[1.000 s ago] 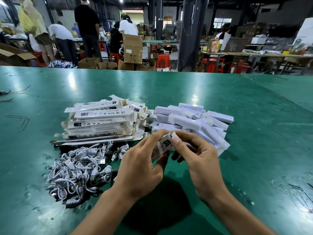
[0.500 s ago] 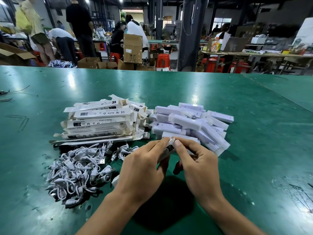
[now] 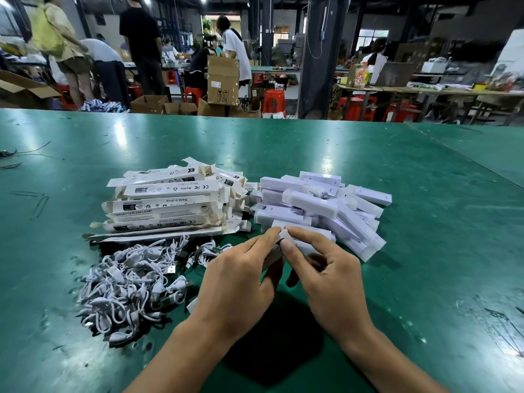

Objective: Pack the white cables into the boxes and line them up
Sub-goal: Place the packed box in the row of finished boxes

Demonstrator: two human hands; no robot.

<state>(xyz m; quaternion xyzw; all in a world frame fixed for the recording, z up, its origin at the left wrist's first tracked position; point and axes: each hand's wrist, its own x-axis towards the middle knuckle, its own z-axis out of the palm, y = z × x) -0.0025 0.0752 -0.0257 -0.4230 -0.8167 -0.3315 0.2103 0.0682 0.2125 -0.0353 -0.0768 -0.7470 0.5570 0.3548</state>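
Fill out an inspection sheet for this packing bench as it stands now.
Surface: green table, scuffed and glossy.
Job's things: stack of flat printed boxes left of centre; heap of white boxes right of it, jumbled, not lined up.
Clutter: thin dark wires at the far left edge.
Hands: left hand and right hand both pinch one small box at its end flap.
Cables: tangled pile of white cables on the near side of the flat boxes.
Surroundings: people at other tables, cardboard cartons, red stools.

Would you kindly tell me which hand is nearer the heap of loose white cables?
Left. The left hand, holding a box, sits just right of the cable heap; the right hand is farther right.
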